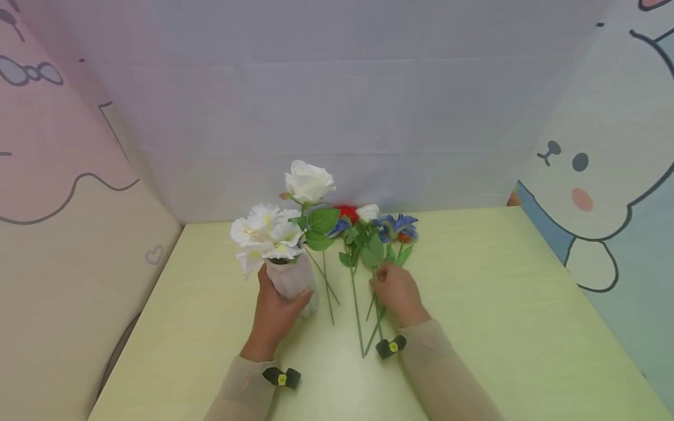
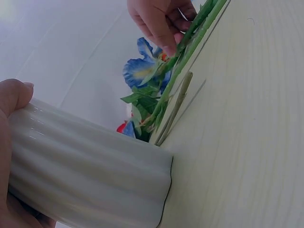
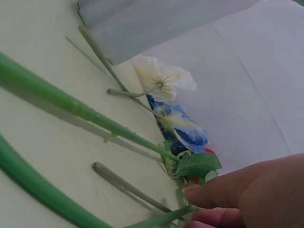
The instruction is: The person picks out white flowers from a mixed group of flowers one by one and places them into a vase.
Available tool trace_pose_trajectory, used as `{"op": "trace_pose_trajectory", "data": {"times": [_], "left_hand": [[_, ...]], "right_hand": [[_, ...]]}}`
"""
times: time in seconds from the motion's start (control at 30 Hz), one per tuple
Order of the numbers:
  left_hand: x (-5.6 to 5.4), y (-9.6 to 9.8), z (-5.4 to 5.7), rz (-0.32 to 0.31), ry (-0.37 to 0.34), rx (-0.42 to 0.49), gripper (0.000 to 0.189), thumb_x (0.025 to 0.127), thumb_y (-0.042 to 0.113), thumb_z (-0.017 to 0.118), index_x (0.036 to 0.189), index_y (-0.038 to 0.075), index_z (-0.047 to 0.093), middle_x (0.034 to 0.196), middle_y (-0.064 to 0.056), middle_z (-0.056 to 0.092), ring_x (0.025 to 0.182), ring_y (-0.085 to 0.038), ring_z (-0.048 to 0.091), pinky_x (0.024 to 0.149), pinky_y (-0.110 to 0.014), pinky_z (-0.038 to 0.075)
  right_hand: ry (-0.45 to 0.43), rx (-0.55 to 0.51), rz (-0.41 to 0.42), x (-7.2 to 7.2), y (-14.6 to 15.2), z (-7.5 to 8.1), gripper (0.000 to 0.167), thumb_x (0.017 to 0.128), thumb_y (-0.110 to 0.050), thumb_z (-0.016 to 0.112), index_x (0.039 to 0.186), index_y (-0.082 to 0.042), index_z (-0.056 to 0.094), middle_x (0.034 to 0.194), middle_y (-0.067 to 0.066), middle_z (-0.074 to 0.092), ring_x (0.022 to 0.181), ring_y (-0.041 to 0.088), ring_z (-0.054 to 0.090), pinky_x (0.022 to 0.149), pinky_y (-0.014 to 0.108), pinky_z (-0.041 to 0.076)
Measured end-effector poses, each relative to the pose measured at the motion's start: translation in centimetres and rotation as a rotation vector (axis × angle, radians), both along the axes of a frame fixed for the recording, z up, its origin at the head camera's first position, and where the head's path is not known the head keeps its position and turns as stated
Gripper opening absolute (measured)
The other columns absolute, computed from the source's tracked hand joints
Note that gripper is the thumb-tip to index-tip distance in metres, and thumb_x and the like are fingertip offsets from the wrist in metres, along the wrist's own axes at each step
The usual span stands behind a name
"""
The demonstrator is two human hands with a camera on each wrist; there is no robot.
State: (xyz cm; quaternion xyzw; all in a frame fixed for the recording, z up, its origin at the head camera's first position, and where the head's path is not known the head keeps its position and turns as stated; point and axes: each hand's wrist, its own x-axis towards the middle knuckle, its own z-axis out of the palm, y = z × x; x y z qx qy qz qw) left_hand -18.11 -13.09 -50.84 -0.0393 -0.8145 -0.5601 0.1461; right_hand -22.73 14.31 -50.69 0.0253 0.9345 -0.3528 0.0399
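A white fluted vase (image 1: 292,278) stands on the table at centre-left, and my left hand (image 1: 276,316) grips it around its side. Ruffled white flowers (image 1: 265,234) and a tall white rose (image 1: 309,182) with green leaves rise from its mouth. To the right, artificial flowers lie with their stems toward me: a blue flower (image 1: 397,227), a red one (image 1: 347,213) and a white rosebud (image 1: 367,212). Among them my right hand (image 1: 397,292) pinches a green stem (image 3: 166,217) between thumb and fingers, below the leaves.
The pale yellow wooden table (image 1: 500,280) ends at a white cloth backdrop (image 1: 337,117). Cartoon-printed sheets (image 1: 605,175) hang at both sides. A few loose stems (image 1: 329,286) lie between the vase and the right hand.
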Motion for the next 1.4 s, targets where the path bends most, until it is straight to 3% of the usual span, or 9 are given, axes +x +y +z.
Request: {"op": "trace_pose_trajectory", "data": {"times": [0.17,0.33,0.6,0.73,0.97,1.17,1.4], "left_hand": [[-0.1,-0.1,-0.1,-0.011,-0.006,0.001,0.106,0.079,0.015,0.089,0.157,0.014,0.016,0.140,-0.019,0.047,0.119,-0.037,0.053,0.097,-0.056,0.043],[-0.1,-0.1,-0.1,-0.011,-0.007,-0.001,0.106,0.080,0.015,0.089,0.157,0.015,0.017,0.139,-0.019,0.048,0.118,-0.037,0.053,0.096,-0.055,0.044],[-0.1,0.0,0.1,-0.011,-0.010,-0.003,0.106,0.080,0.017,0.088,0.158,0.015,0.016,0.139,-0.020,0.047,0.117,-0.038,0.053,0.095,-0.056,0.044],[-0.1,-0.1,0.1,-0.021,-0.016,0.003,0.106,0.081,0.018,0.088,0.158,0.015,0.015,0.138,-0.019,0.047,0.114,-0.037,0.054,0.093,-0.055,0.045],[0.1,-0.1,0.1,-0.017,-0.022,0.001,0.105,0.081,0.018,0.088,0.158,0.016,0.016,0.135,-0.019,0.050,0.113,-0.037,0.055,0.092,-0.054,0.046],[0.0,-0.1,0.1,-0.018,-0.021,-0.001,0.106,0.081,0.018,0.088,0.158,0.016,0.016,0.137,-0.019,0.049,0.115,-0.037,0.055,0.093,-0.055,0.046],[0.0,-0.1,0.0,-0.018,-0.013,-0.005,0.105,0.081,0.017,0.088,0.158,0.016,0.016,0.136,-0.019,0.050,0.114,-0.037,0.055,0.094,-0.055,0.045]], "right_hand": [[-0.008,-0.003,-0.013,-0.3,0.1,-0.8,0.016,0.092,-0.021,0.072,0.100,-0.007,0.072,0.092,0.006,0.070,0.079,0.024,0.062,0.076,0.045,0.052],[-0.041,-0.097,-0.047,-0.5,0.2,-0.9,0.020,0.092,-0.020,0.071,0.104,-0.005,0.074,0.098,0.009,0.071,0.081,0.023,0.064,0.077,0.044,0.054],[-0.127,-0.442,-0.058,-1.0,0.4,-0.7,0.025,0.095,-0.015,0.070,0.111,0.004,0.070,0.080,0.011,0.069,0.064,0.020,0.065,0.064,0.035,0.055],[-0.164,-0.587,-0.047,-1.1,0.5,-1.2,0.025,0.096,-0.011,0.068,0.115,0.006,0.068,0.083,0.013,0.068,0.065,0.021,0.066,0.065,0.035,0.058],[-0.207,-0.762,0.009,-1.0,0.4,-1.6,0.027,0.098,-0.011,0.068,0.118,0.007,0.064,0.099,0.014,0.070,0.076,0.019,0.069,0.069,0.032,0.058],[-0.227,-0.860,0.094,-0.6,0.3,-0.6,0.038,0.101,-0.013,0.064,0.132,0.008,0.055,0.116,0.018,0.072,0.090,0.022,0.074,0.077,0.035,0.058],[-0.201,-0.900,0.154,-0.2,-0.1,0.7,0.043,0.103,-0.008,0.063,0.139,0.009,0.047,0.114,0.015,0.072,0.090,0.021,0.072,0.080,0.035,0.058]]}}
